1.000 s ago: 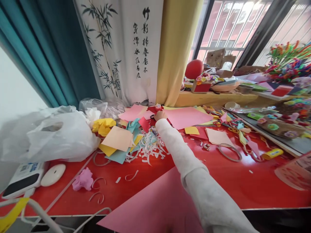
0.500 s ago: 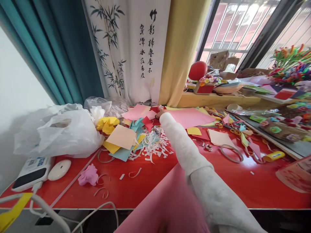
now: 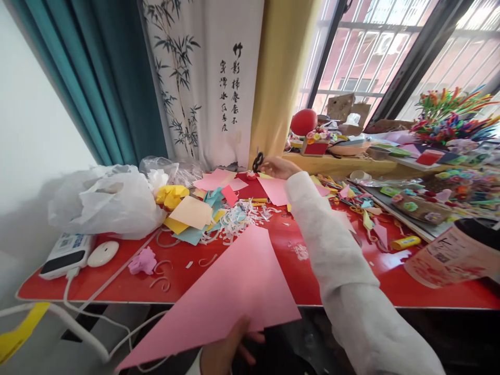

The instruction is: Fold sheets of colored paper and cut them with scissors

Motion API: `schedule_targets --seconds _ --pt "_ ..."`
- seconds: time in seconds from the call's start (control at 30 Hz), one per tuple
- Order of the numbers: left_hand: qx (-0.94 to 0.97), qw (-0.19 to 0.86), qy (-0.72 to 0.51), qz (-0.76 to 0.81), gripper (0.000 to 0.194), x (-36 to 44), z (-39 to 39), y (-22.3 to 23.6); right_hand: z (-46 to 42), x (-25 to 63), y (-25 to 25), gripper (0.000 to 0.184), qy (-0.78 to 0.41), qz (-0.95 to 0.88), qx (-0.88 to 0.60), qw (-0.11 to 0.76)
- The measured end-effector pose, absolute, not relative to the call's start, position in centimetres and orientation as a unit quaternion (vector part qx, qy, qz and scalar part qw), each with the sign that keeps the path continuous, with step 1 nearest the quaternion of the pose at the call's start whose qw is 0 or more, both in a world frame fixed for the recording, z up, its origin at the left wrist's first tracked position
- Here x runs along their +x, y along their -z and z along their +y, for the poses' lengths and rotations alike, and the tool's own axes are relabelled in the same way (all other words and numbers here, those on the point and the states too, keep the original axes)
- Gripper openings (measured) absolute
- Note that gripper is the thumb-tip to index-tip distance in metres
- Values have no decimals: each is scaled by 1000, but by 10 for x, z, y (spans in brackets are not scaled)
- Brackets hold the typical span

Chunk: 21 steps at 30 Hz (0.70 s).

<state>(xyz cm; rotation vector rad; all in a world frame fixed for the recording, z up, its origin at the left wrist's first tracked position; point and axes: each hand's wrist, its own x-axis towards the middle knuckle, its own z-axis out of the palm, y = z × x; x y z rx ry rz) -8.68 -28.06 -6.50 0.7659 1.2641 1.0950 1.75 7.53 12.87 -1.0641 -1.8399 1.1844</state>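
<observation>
Since a moment ago, the right grip (image 3: 278, 167) has risen off the worktop (image 3: 183, 284) clasping a black-looped tool (image 3: 258, 162), seemingly scissors, while the pink sheet (image 3: 234, 284), pinched in the left grip (image 3: 230, 344), slants up below it, occupying both hands.

Pink paper (image 3: 230, 286) looks matt, the tabletop (image 3: 133, 289) glossy.

Cannot make out the dark looped object (image 3: 258, 162) in the right hand (image 3: 280, 167), far and too small. Cannot see all of the left hand (image 3: 222, 355), partly hidden behind the pink sheet (image 3: 234, 286) and cut off at the near edge. Lose the right sleeve (image 3: 339, 271) there too, the cup (image 3: 449, 260) at the right edge, the white cable (image 3: 96, 346) at the left. Cannot tell the white bag's (image 3: 109, 203) contents.
</observation>
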Motion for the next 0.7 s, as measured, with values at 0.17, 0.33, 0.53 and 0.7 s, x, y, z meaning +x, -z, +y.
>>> schedule_targets --seconds 0.17,0.33,0.53,0.7 --pt "265 541 -557 571 40 -63 -259 36 17 73 -153 22 -556 -662 -231 447" --pt "194 568 -573 558 28 -51 -237 25 -71 129 -107 33 -515 -654 -254 492" --pt "187 583 -580 537 27 -44 -230 31 -149 163 -12 36 -591 -550 -341 481" --pt "189 565 -609 523 30 -34 -237 32 -183 160 28 35 -649 -416 -285 570"
